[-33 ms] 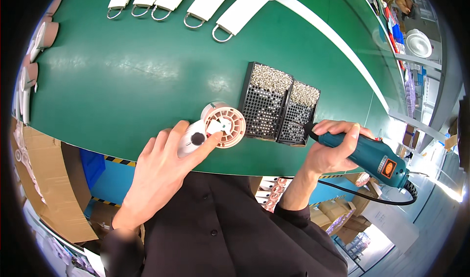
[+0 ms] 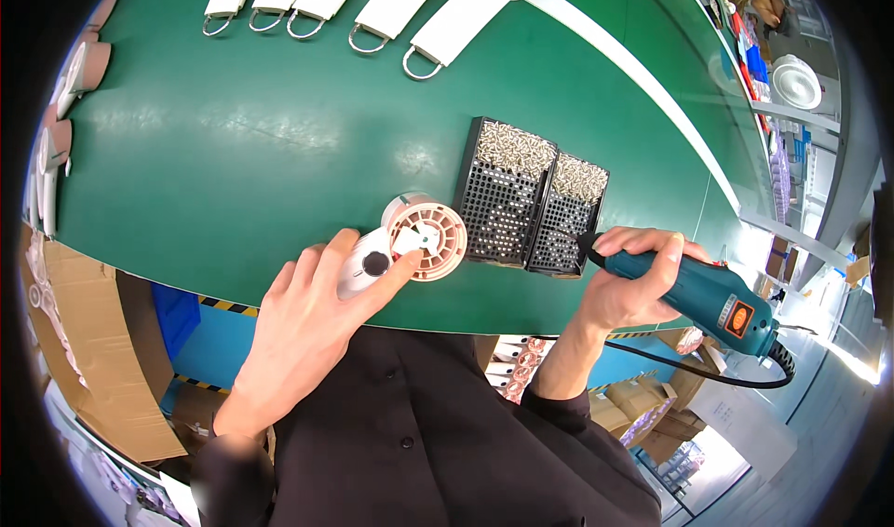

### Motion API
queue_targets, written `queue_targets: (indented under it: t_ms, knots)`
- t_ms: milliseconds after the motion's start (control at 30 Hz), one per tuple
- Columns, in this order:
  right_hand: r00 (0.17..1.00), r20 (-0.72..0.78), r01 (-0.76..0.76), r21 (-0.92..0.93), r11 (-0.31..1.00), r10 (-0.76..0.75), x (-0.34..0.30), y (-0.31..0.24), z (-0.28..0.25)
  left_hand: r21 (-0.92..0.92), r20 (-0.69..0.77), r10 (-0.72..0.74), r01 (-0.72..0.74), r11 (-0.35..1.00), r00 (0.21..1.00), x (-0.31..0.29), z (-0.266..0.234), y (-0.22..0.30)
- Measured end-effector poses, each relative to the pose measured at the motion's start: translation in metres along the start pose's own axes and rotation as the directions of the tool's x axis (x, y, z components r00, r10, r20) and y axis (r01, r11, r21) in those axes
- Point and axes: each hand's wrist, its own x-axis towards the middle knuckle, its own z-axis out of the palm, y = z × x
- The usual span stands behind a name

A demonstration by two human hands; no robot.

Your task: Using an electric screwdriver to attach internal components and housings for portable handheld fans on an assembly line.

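Note:
My left hand [image 2: 312, 313] is closed round a white and pink handheld fan [image 2: 440, 262] near the table's front edge. Its round head faces up, showing white blades inside a pink ring, and my thumb rests on the rim. In my right hand [image 2: 624, 290] is a teal electric screwdriver [image 2: 694, 290] with an orange label and a coiled cord. Its dark nose points left, toward the right edge of the black screw trays [image 2: 535, 201]. The bit is too small to make out. Silvery screws fill the trays' far ends, and several stand in the holes.
More white fans [image 2: 470, 20] with metal loops lie in a row at the far edge of the green table [image 2: 251, 164]. Pink and white fan parts [image 2: 86, 66] stand at the left rim. Below the table are a cardboard box [image 2: 98, 341] and a blue bin [image 2: 174, 322].

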Motion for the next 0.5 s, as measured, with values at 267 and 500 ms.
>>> queue_targets:
  t_ms: [267,500]
  knots:
    - [0.997,0.033,0.07,0.008,0.997,-0.07,0.001,-0.005,-0.004,-0.026,-0.036,0.009,-0.01,1.0,0.999,-0.001,0.004,-0.003]
    - [0.975,0.197,0.024,0.362,0.932,-0.101,-0.017,-0.051,0.023,-0.032,-0.015,0.029,-0.03,0.999,0.999,-0.002,0.0,-0.004]
